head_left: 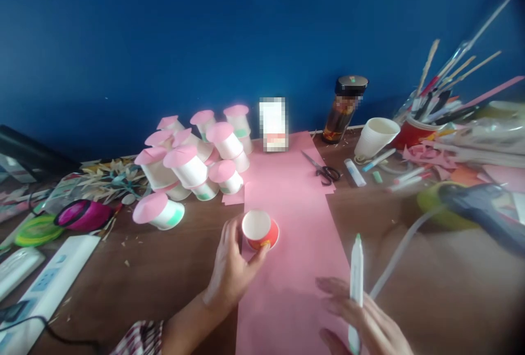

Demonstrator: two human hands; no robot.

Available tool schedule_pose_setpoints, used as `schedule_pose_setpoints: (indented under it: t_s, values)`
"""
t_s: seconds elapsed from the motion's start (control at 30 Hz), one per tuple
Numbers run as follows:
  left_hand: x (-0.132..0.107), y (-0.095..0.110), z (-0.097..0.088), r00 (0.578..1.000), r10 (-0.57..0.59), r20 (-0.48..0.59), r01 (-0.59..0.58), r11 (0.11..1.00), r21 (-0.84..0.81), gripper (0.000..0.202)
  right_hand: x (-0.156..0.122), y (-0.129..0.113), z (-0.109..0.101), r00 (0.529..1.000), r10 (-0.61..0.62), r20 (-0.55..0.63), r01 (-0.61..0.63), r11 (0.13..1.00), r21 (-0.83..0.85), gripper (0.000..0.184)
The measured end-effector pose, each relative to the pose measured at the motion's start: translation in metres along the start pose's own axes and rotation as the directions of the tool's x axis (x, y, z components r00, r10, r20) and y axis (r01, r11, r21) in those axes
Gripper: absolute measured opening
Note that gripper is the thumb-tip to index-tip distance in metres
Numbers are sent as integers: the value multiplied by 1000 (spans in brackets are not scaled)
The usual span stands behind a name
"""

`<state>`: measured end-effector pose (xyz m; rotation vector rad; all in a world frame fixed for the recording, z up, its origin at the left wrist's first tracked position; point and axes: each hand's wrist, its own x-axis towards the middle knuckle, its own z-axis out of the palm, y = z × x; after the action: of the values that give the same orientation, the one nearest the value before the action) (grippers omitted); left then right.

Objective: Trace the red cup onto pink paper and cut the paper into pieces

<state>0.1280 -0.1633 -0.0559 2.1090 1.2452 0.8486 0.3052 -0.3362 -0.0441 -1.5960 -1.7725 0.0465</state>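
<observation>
My left hand point(232, 267) curls its fingers and thumb round a small red paper cup point(270, 234) with a yellow mark. The cup's round white end faces up, and its flared red rim is low, at the pink paper sheet point(287, 267). A white marker point(356, 273) with an uncapped green tip pointing up is held in my right hand point(361, 316), whose fingers are partly blurred. Left of the cup, several white cups point(188, 172) topped with pink paper discs are piled together. One similar cup point(164, 213) lies tilted nearer to me, a green patch on its side.
Black scissors point(324, 172) lie on the paper's right edge. Beyond are a dark-lidded bottle point(346, 109), a white cup point(377, 136), a glue stick point(355, 173) and a red pen holder point(416, 131). A glue gun point(479, 207) trails its cord at right; a power strip point(53, 284) lies left.
</observation>
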Motion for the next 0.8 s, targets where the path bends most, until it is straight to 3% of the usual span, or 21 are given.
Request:
schedule_pose_setpoints:
  t_s: [0.1, 0.17, 0.27, 0.4, 0.57, 0.7, 0.8]
  values:
    - [-1, -1, 0, 997, 67, -37, -68, 998, -17, 56, 32, -19, -26, 992, 74, 105, -72, 997, -31, 35]
    - [-3, -4, 1, 992, 111, -66, -111, 994, -2, 59, 63, -27, -35, 984, 69, 164, -66, 998, -24, 35]
    - [-4, -6, 2, 985, 147, -89, -148, 989, 1, 62, 111, -30, -27, 982, 70, 176, -64, 997, -37, 34]
    - [-5, -4, 1, 980, 154, -125, -160, 986, -45, 61, 156, -33, -1, 947, 43, 317, -33, 999, -35, 32]
    - [-4, -3, 1, 966, 176, -189, -196, 976, -95, 61, 170, -43, 9, 872, 90, 480, -83, 996, -36, 12]
    - [-8, -6, -1, 973, 153, -172, -176, 976, -127, 70, 171, -45, 7, 865, 88, 495, -66, 996, -62, 10]
    - [-20, -5, -3, 985, 21, -172, -56, 977, -205, 79, 172, -44, 8, 867, 80, 492, -42, 995, -87, 11]
